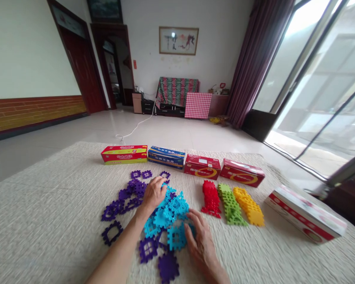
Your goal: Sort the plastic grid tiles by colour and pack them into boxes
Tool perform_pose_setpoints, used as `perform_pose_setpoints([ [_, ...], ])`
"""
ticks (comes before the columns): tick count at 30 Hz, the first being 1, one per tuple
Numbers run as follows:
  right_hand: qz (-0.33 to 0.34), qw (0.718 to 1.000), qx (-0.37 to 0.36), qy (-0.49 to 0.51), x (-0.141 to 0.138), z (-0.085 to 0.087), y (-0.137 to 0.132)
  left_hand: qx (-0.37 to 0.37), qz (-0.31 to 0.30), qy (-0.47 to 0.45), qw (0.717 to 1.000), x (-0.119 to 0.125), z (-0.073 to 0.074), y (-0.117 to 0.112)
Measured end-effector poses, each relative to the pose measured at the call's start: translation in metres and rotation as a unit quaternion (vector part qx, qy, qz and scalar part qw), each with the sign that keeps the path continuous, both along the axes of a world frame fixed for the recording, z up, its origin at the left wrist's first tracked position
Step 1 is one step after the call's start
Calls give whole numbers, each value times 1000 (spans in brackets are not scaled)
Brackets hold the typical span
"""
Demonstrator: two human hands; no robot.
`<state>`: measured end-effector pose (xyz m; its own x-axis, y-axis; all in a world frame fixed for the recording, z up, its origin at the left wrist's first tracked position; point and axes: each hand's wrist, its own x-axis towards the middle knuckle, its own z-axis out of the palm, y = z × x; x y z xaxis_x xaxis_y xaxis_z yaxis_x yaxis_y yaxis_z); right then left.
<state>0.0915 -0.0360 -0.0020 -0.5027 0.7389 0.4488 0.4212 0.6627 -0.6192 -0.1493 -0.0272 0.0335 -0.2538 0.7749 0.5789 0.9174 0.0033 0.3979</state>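
A loose heap of light blue interlocking plastic tiles (165, 213) lies in the middle of the mat, with purple tiles (137, 187) spread to its left and in front of it. My left hand (154, 194) reaches over the far left side of the blue heap, its fingers curled down; whatever is under the fingertips is hidden. At the heap's right edge rests my right hand (200, 236), thumb and fingers apart, beside a blue window-shaped tile (176, 237). Closest to me is a solid purple tile (168, 267).
To the right lie overlapping rows of red tiles (210, 199), green tiles (231, 205) and yellow tiles (249, 206). Along the back stand a red-and-yellow box (124, 154), a blue box (166, 157) and two red boxes (202, 166). A white-and-red box (306, 213) stands far right.
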Motion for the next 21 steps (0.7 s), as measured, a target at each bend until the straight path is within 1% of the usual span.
perform_pose_setpoints([
  [3, 2, 1000, 3, -6, 0, 0, 1, -12, 39, 32, 999, -19, -12, 4],
  [6, -8, 1000, 19, -12, -1, -3, 1, -28, 31, 24, 999, -25, -21, 3],
  [9, -17, 999, 38, -24, -1, -7, 0, -47, 11, -8, 999, -25, -25, 1],
  [11, -11, 998, 45, -36, -1, -8, 0, -53, 8, -31, 998, -25, -25, 1],
  [14, 23, 996, 53, -61, -1, -5, -1, -55, 9, -54, 997, -29, -22, 0],
  [18, 66, 993, 60, -80, -1, 2, -1, -72, 16, -53, 996, -35, -17, -3],
  [21, 107, 990, 56, -77, 0, 8, -3, -101, 30, -44, 993, -39, -11, -9],
])
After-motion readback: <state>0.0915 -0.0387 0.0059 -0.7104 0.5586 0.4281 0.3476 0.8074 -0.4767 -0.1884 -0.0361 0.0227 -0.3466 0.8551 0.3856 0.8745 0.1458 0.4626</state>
